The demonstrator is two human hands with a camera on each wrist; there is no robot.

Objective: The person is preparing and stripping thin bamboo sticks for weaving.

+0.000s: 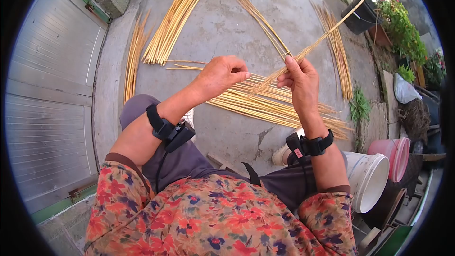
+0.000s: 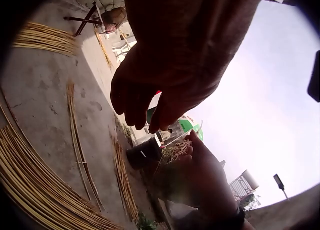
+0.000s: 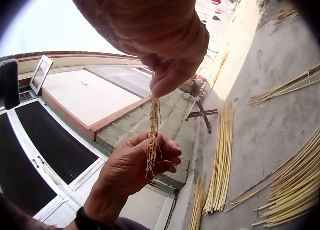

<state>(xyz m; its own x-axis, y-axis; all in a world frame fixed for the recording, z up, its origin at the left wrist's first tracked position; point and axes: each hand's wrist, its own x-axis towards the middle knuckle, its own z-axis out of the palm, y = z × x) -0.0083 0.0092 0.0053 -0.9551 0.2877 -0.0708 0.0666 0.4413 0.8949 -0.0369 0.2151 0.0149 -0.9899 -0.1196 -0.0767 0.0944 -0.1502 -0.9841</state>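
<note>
Stalk [image 1: 318, 42], long, straw-coloured and frayed at its near end, sits pinched in the right hand [image 1: 303, 81] above the grey concrete floor [image 1: 213, 28]; left hand [image 1: 222, 75] hangs loosely curled near the frays, seemingly holding nothing; a steady pinch and light pulls along the fibres should work best; far end crosses the black bucket [image 1: 359, 20] in the head view, contact unclear; bare concrete beyond the left hand leaves room.
</note>
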